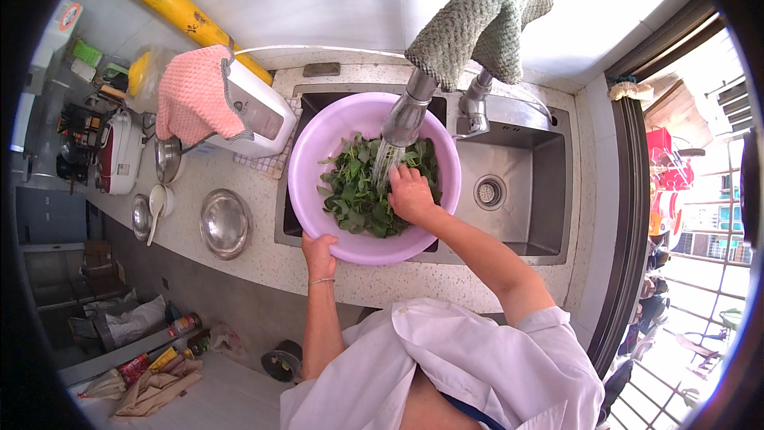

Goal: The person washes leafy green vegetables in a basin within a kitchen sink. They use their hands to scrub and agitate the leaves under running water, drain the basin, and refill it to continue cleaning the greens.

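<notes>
A large purple plastic basin [301, 191] rests over the left bowl of a stainless steel double sink [513, 173]. Leafy greens [364, 203] fill its bottom. Water runs onto them from the metal faucet head [407, 110] above, over which a grey-green textured cloth [477, 18] is draped. My left hand [320, 255] grips the basin's near-left rim, its thumb on top. On the right side of the greens, my right hand [412, 194] lies beside the water stream, fingers bent slightly; whether it grasps any leaves cannot be told.
Left on the speckled counter [179, 209] are a metal bowl [225, 224], a white bowl with a spoon [160, 200], a rice cooker [122, 152] and a white appliance [262, 113] with a pink cloth [194, 95]. The sink's right bowl has a drain strainer [490, 192].
</notes>
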`<control>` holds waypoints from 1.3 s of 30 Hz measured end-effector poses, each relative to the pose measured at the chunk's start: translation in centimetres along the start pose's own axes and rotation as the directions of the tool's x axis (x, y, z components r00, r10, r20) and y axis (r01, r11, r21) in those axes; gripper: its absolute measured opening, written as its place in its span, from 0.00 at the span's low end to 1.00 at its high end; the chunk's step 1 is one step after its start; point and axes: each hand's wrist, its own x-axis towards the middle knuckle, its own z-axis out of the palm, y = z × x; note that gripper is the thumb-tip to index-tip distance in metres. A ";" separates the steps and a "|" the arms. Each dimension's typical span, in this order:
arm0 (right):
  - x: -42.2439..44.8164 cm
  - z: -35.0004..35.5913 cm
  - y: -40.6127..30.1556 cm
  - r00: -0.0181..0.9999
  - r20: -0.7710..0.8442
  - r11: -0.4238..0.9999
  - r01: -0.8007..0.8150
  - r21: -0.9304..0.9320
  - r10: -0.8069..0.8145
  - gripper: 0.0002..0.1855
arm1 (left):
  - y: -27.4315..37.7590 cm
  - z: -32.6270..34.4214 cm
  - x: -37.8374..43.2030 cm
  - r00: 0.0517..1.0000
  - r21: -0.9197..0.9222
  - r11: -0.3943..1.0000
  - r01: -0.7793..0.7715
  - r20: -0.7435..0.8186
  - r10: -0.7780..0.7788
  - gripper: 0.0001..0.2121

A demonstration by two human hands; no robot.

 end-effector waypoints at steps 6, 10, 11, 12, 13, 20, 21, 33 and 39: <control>-0.7 0.5 -0.5 0.979 0.094 0.982 0.175 0.072 -0.181 0.24 | -0.3 -0.5 0.2 1.000 0.016 1.000 -0.003 -0.005 0.003 0.26; 1.7 0.7 2.6 0.996 -0.029 0.980 -0.075 0.186 0.082 0.26 | -0.3 -0.1 0.4 1.000 0.022 1.000 -0.003 -0.002 0.003 0.26; 2.0 0.9 3.3 0.996 -0.002 0.973 -0.092 0.213 0.095 0.27 | -0.2 0.2 0.4 1.000 0.027 1.000 0.000 -0.004 0.000 0.26; 1.8 0.5 2.6 0.997 0.083 0.988 -0.003 0.152 -0.009 0.28 | -0.3 -0.1 0.4 1.000 0.023 1.000 0.004 -0.015 -0.004 0.26; 1.4 -0.3 1.6 0.979 0.172 0.991 0.091 0.096 -0.106 0.29 | -0.3 -0.4 0.4 1.000 0.017 1.000 0.009 -0.023 -0.008 0.27; 2.7 0.0 3.2 0.972 0.216 0.977 -0.128 0.170 0.090 0.29 | -0.5 -0.4 0.9 1.000 0.007 1.000 0.027 -0.002 -0.027 0.28; 2.4 0.3 3.0 0.983 0.166 0.985 -0.100 0.140 0.076 0.29 | -0.5 -0.4 0.8 1.000 0.009 1.000 0.016 0.000 -0.016 0.28; -1.3 0.5 1.4 0.982 0.187 0.990 -0.048 0.136 0.022 0.30 | -0.7 -0.7 1.1 0.999 0.018 0.999 0.039 -0.008 -0.039 0.27; -2.0 -0.6 1.2 0.999 0.028 0.996 0.032 0.081 -0.034 0.25 | -1.1 -1.0 1.5 1.000 -0.002 1.000 0.015 0.023 -0.015 0.27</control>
